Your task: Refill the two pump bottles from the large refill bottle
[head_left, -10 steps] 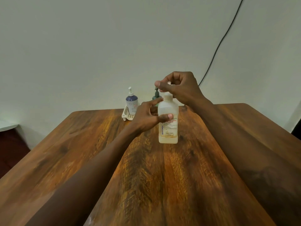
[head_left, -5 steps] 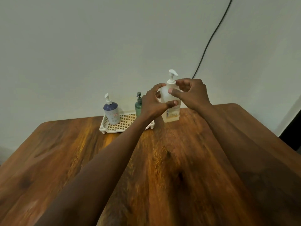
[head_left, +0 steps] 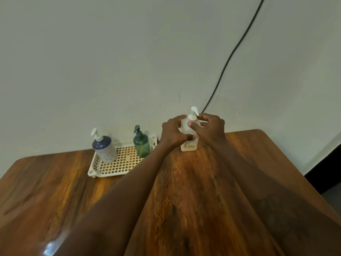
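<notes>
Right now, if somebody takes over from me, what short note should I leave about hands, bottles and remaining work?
Left hand grips the white refill bottle, upright on the table.
Right hand pinches its pump collar.
Blue pump bottle and green pump bottle stand in the white tray, pumps on.
Done: nothing that shows; fill levels unreadable.
Left: probably open all three, pour into both, close.
</notes>
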Demonstrator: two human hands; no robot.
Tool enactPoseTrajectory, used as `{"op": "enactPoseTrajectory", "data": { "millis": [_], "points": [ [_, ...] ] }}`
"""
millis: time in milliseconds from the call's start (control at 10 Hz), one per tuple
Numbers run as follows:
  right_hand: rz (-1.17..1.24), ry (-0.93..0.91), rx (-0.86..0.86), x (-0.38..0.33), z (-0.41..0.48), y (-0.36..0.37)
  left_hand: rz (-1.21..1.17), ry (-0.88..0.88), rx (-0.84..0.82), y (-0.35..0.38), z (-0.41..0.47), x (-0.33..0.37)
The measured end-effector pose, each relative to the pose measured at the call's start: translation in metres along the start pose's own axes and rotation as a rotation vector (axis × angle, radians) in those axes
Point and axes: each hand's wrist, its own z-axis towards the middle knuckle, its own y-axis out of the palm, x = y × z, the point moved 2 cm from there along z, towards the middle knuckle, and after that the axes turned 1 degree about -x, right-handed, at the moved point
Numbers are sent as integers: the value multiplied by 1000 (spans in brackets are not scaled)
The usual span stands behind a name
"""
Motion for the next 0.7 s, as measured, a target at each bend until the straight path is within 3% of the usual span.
{"op": "enactPoseTrajectory", "data": {
  "millis": [500,700],
  "points": [
    [-66,-6,-61,49,49,38,28,-103,-1,34,43,-43],
    [-73,14,-79,51,46,36,78,-90,-52,26,36,-30]
  ]
}}
